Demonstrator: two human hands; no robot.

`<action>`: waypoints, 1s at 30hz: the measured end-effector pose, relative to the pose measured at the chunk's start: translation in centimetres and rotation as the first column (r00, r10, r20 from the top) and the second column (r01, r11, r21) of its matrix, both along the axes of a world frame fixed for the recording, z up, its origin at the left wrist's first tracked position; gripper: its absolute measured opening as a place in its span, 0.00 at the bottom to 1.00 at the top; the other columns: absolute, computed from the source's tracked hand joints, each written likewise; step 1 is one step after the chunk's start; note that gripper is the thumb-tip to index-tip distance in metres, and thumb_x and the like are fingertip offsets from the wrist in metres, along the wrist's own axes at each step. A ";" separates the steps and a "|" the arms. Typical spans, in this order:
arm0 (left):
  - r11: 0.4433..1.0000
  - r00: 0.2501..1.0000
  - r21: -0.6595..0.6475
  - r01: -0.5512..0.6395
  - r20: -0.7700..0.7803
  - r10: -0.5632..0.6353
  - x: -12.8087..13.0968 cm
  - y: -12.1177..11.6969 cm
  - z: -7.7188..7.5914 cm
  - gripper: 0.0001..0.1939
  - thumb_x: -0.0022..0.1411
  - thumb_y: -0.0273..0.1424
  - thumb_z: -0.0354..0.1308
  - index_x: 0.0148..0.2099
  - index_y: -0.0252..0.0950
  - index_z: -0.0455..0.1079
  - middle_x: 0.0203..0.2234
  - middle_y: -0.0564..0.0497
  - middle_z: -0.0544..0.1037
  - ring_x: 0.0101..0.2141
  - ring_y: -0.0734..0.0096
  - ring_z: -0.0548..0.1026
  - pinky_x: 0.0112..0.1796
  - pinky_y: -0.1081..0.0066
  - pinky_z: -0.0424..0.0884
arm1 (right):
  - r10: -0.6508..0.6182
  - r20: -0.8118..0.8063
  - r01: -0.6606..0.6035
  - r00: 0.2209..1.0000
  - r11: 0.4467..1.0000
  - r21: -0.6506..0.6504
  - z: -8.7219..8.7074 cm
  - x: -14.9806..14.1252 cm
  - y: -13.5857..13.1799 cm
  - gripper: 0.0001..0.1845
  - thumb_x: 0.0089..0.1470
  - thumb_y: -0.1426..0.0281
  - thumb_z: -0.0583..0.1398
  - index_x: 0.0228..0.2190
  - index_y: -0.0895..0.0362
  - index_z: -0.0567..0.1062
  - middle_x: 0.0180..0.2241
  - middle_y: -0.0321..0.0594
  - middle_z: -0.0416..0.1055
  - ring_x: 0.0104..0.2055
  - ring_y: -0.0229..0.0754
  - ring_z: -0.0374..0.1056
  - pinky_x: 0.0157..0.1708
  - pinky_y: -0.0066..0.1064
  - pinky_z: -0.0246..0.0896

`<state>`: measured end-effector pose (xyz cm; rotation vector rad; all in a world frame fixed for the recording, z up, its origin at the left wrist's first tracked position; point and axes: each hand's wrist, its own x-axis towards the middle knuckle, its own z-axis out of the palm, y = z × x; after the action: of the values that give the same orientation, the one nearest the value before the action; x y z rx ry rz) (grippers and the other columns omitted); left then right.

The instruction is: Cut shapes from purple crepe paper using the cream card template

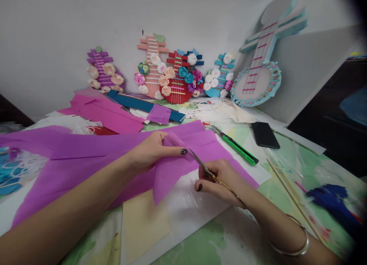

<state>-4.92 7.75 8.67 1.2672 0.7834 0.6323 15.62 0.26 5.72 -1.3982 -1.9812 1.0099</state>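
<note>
Purple tissue paper [86,169] spreads over the middle and left of the table. My left hand [150,150] pinches a folded, raised piece of it, thumb on top. In my right hand [220,181] is a pair of scissors [205,167], its blades pointing up and left. The blade tips are at the paper's edge, close to my left thumb; I cannot tell whether they touch it. Below the raised paper lie a white sheet [197,215] and a beige square of paper [145,223]. A green utility knife [240,148] rests just beyond my right hand.
Decorated paper lutes, among them a red one [179,87] and a large pale blue one [255,79], lean on the wall. Pink paper [103,110] and a dark blue strip [134,104] lie behind. At right are a black phone [265,135], a wooden stick [295,200] and a blue glue gun [332,200].
</note>
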 end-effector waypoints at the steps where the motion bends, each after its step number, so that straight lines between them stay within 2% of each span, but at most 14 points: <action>1: 1.000 1.000 0.001 0.002 -0.001 -0.002 0.0 0.0 0.0 0.08 0.48 0.28 0.71 0.32 0.32 0.78 0.27 0.47 0.82 0.26 0.70 0.78 0.28 0.75 0.75 | 0.000 0.000 0.000 1.000 1.000 -0.003 0.0 0.0 0.0 0.23 0.46 0.51 0.63 0.19 0.57 0.67 0.16 0.30 0.55 0.20 0.32 0.50 0.19 0.26 0.42; 8: 1.000 1.000 -0.007 0.007 -0.003 -0.007 -0.1 0.0 -0.1 0.08 0.47 0.28 0.71 0.32 0.32 0.79 0.28 0.46 0.82 0.26 0.70 0.78 0.28 0.76 0.75 | 0.029 -0.016 -0.029 0.999 1.000 0.001 -0.1 0.2 -0.1 0.22 0.47 0.53 0.63 0.20 0.57 0.66 0.17 0.29 0.55 0.21 0.32 0.50 0.19 0.26 0.42; 19: 1.000 0.999 -0.005 -0.002 -0.039 0.002 -0.1 0.0 -0.1 0.10 0.48 0.30 0.71 0.33 0.32 0.78 0.31 0.44 0.82 0.30 0.66 0.79 0.32 0.72 0.76 | -0.008 -0.010 0.007 1.000 1.000 -0.023 0.0 -0.1 -0.1 0.23 0.46 0.53 0.64 0.17 0.58 0.66 0.15 0.29 0.53 0.20 0.32 0.47 0.19 0.26 0.40; 23: 1.000 0.999 0.004 0.004 -0.037 -0.003 -0.1 0.1 0.0 0.09 0.48 0.30 0.71 0.33 0.32 0.78 0.31 0.44 0.82 0.29 0.67 0.79 0.31 0.73 0.76 | -0.043 0.008 0.043 0.999 0.998 -0.050 0.4 -0.4 -0.1 0.22 0.42 0.55 0.66 0.16 0.57 0.66 0.15 0.29 0.53 0.20 0.32 0.48 0.18 0.26 0.41; 30: 0.999 0.999 0.016 0.030 -0.033 -0.029 -0.2 0.3 -0.3 0.10 0.48 0.30 0.71 0.34 0.32 0.79 0.33 0.43 0.82 0.32 0.65 0.79 0.34 0.71 0.76 | -0.090 0.012 0.090 0.996 0.993 -0.076 0.7 -0.7 -0.2 0.23 0.34 0.56 0.70 0.15 0.57 0.65 0.15 0.28 0.53 0.20 0.31 0.47 0.18 0.26 0.41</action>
<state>-5.16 8.03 8.38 1.3050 0.7870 0.5967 14.93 0.04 6.46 -1.5205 -1.8853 1.0504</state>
